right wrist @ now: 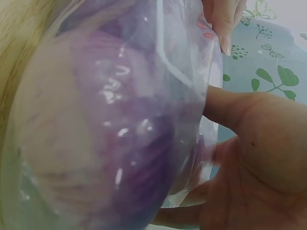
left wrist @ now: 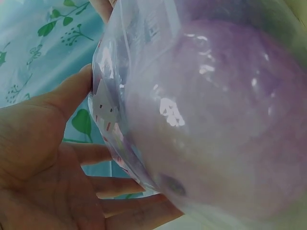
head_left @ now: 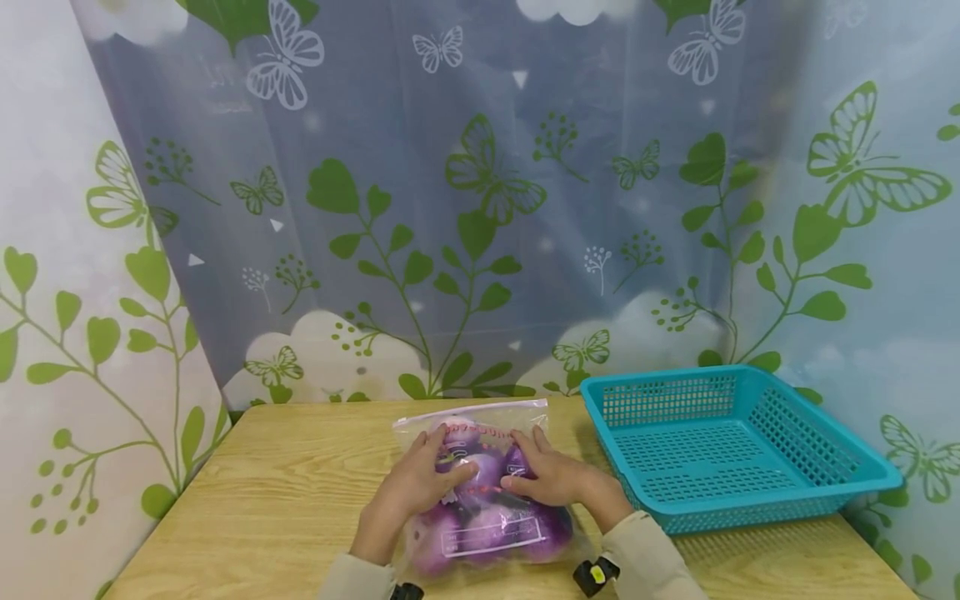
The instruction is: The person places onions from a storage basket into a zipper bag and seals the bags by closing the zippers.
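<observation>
A clear zip bag (head_left: 491, 533) lies on the table, full of round purple and whitish vegetables that look like turnips. Its pale zip strip runs along the far edge, and red and white print covers its upper face. On the bag's left side rests my left hand (head_left: 420, 477), fingers spread and thumb pointing inward. My right hand (head_left: 557, 475) lies on the opposite side, its thumb toward the left one. In the left wrist view, straight fingers (left wrist: 120, 186) touch the plastic; the right wrist view has the thumb and fingers (right wrist: 184, 218) against the bag, fingertips partly hidden behind it.
A turquoise perforated basket (head_left: 738, 504) stands on the table to the right, close to my right forearm. The wooden table (head_left: 300, 467) ends at a patterned curtain (head_left: 480, 250) with leaves and butterflies, which also hangs on both sides.
</observation>
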Tool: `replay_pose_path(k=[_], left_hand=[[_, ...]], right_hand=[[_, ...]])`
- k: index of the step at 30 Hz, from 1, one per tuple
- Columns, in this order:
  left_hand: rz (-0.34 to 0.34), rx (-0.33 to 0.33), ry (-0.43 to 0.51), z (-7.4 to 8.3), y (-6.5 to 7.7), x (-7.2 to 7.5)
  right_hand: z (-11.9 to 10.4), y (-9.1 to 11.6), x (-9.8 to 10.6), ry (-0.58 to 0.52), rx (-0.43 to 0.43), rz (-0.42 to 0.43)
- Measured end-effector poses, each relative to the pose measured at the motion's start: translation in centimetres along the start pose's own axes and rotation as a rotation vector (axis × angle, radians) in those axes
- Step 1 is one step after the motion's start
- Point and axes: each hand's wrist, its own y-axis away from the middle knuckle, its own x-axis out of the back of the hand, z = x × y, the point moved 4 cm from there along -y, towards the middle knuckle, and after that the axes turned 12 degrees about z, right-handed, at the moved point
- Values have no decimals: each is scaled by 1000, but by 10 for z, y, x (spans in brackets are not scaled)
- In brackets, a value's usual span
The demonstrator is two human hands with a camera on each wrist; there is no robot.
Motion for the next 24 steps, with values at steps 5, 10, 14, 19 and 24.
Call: replay_pose_path(k=[5, 10, 14, 19, 24], left_hand=[[0, 1, 10, -3, -2, -1], [7, -6, 15, -5, -2, -1], [-12, -21, 58, -6, -2, -3], [-47, -35, 79, -11, -3, -4], [-61, -23, 86, -14, -4, -5]], right_hand=[[3, -1, -2, -13, -8, -15], [4, -2, -3, -14, -13, -20], [4, 0, -4, 5, -32, -16], [2, -1, -4, 9, -33, -19], [2, -1, -5, -3, -31, -23]])
